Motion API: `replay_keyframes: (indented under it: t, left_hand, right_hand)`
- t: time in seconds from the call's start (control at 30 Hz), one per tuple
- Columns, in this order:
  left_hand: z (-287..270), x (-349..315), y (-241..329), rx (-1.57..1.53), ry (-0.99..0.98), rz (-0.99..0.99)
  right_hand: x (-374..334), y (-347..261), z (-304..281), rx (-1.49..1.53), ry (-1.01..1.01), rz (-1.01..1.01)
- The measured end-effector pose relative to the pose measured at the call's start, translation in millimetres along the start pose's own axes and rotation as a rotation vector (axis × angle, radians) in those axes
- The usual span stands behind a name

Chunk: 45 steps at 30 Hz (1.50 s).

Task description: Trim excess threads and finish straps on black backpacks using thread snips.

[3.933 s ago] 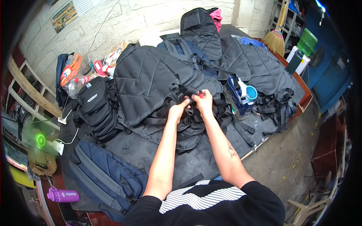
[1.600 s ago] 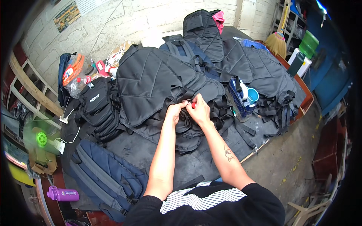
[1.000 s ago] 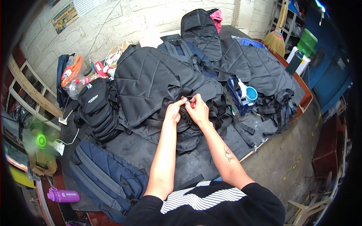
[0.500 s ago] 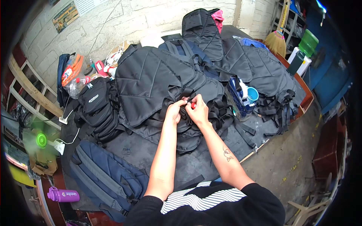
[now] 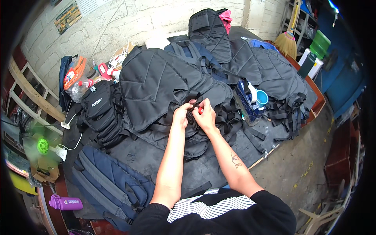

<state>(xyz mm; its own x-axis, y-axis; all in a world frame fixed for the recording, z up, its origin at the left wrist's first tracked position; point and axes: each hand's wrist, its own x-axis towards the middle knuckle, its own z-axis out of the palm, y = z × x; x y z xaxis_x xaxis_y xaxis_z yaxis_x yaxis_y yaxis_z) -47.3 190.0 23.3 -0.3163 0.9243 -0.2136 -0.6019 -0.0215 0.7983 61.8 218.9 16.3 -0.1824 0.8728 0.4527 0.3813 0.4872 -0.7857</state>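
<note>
Both hands meet at the middle of the workbench (image 5: 219, 172), over a pile of black quilted backpacks. My left hand (image 5: 182, 116) is curled shut around a black strap (image 5: 190, 117) that comes off the big black backpack (image 5: 156, 88) lying flat in front of me. My right hand (image 5: 205, 116) sits just beside it, fingers pressed together and pinching a small red object (image 5: 200, 111) against the same strap; what the red thing is I cannot tell, it is too small. The two hands touch each other at the strap.

Toward the left edge of the bench sits a smaller black bag (image 5: 100, 111), and at the near left corner a navy blue backpack (image 5: 109, 186) lies tilted, partly over the edge. Just right of my hands stands a blue holder with a light blue cup (image 5: 261, 98) in it. More black backpacks (image 5: 270, 74) cover the far right part of the bench, straps dangling over its right edge. One purple bottle (image 5: 64, 203) lies off the bench at lower left, near a green fan (image 5: 42, 145).
</note>
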Motion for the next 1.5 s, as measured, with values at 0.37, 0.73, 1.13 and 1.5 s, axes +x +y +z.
replay_keyframes:
  t: [0.37, 0.73, 1.13, 1.5]
  left_hand:
    - [-3, 3, 0, 0.007, -0.023, -0.041]
    - [-4, 7, -2, -0.032, -0.051, -0.037]
    - [-15, 12, -7, -0.035, -0.157, -0.068]
    - [6, -7, 11, 0.131, -0.154, 0.176]
  right_hand:
    - [-3, -5, -4, 0.042, 0.02, -0.028]
    - [-3, 0, -2, -0.014, 0.033, -0.003]
    - [-4, -1, -9, 0.188, 0.138, 0.018]
    - [7, -3, -44, 0.904, 0.023, 0.017]
